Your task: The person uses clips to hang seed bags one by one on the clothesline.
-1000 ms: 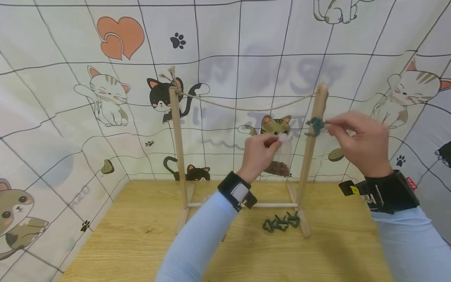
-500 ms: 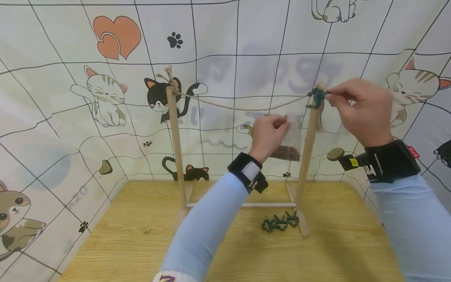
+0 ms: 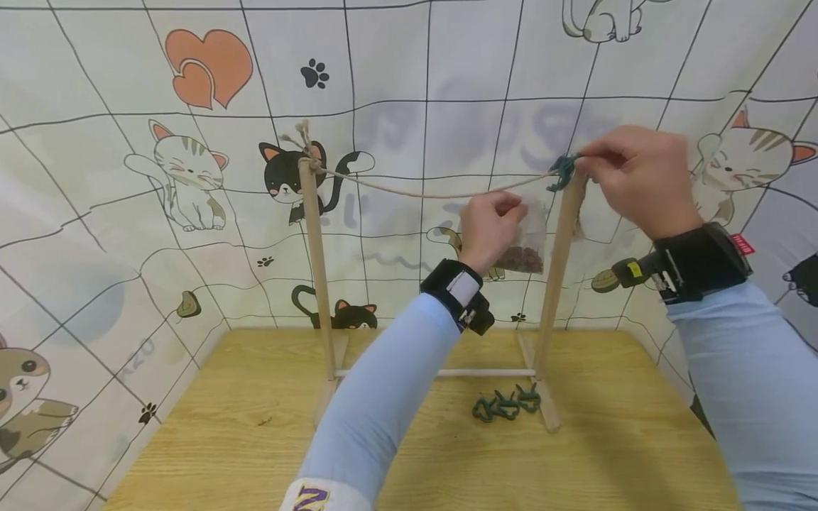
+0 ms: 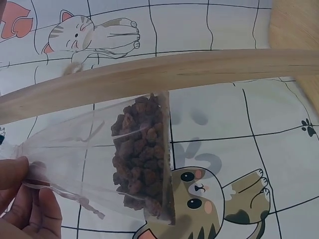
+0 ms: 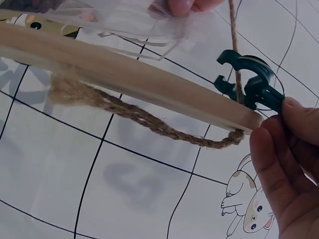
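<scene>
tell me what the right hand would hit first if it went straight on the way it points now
Probably the rope, near the top of the right post, with the green clip in the right hand leading. The rope crosses close by the clip; whether they touch is unclear.

Sheer bag (image 4: 112, 154) in left grip (image 4: 27, 211)

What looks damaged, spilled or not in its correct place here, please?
Only the rope looks a little odd: its ends are ragged, one hanging frayed beside the right post, loose strands sticking up at the left post. Nothing looks spilled; the brown lumps lie inside the clear bag.
</scene>
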Demonstrator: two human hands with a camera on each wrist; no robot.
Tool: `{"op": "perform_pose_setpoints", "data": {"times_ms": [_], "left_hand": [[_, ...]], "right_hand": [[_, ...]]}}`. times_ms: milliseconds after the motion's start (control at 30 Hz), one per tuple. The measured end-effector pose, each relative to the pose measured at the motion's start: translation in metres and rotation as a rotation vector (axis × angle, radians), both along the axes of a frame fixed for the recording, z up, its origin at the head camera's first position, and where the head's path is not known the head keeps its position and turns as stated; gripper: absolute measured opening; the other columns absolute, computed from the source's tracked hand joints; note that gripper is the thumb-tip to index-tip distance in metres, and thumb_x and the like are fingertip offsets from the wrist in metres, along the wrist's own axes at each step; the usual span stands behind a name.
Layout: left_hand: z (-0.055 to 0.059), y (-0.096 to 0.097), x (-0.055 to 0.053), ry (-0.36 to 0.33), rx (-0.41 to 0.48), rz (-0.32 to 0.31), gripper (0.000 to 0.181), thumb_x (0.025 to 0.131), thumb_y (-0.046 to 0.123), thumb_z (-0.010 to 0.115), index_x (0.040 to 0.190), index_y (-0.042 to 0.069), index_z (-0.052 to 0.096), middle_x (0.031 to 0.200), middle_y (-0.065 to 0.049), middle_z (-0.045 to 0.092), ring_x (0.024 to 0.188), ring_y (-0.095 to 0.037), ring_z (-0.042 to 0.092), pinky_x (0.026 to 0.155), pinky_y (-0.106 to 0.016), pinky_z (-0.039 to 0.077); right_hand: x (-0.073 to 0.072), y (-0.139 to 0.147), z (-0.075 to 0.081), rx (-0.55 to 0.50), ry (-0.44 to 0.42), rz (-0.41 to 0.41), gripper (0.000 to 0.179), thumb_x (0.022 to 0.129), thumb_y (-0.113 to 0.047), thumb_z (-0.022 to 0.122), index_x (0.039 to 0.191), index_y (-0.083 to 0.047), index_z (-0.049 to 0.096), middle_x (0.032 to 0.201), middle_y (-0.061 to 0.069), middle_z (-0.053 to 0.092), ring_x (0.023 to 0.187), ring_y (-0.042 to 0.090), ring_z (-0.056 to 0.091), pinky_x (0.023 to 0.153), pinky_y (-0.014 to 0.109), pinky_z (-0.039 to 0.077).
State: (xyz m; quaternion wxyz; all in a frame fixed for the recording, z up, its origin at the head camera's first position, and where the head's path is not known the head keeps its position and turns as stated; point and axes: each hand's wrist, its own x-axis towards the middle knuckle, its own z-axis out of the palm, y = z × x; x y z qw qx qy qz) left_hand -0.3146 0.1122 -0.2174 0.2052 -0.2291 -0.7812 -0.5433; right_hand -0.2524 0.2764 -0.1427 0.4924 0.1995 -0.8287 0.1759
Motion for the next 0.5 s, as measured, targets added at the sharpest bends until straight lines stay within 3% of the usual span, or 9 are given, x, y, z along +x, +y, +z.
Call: {"op": "perform_pose_setpoints", "data": {"times_ms": [200, 500], "left_hand": [[0.005, 0.004, 0.000, 0.013, 0.003, 0.004, 0.019, 0.087, 0.022, 0.064, 0.103, 0.014, 0.070, 0.095, 0.004, 0.070, 0.079, 0.000, 0.060, 0.066, -0.012, 0.043], [0.014, 0.007, 0.002, 0.028, 0.053, -0.023, 0.020, 0.085, 0.023, 0.065, 0.103, 0.014, 0.070, 0.090, 0.007, 0.069, 0.076, 0.003, 0.058, 0.063, -0.013, 0.043]], "right_hand": [[-0.001, -0.001, 0.004, 0.067, -0.107, -0.038, 0.015, 0.087, -0.015, 0.062, 0.091, -0.005, 0.072, 0.086, 0.012, 0.070, 0.070, -0.015, 0.040, 0.065, 0.012, 0.036], [-0.004, -0.004, 0.009, 0.138, -0.145, -0.039, 0.012, 0.085, -0.013, 0.064, 0.091, -0.007, 0.072, 0.088, 0.012, 0.071, 0.068, -0.019, 0.038, 0.059, 0.014, 0.035]]}}
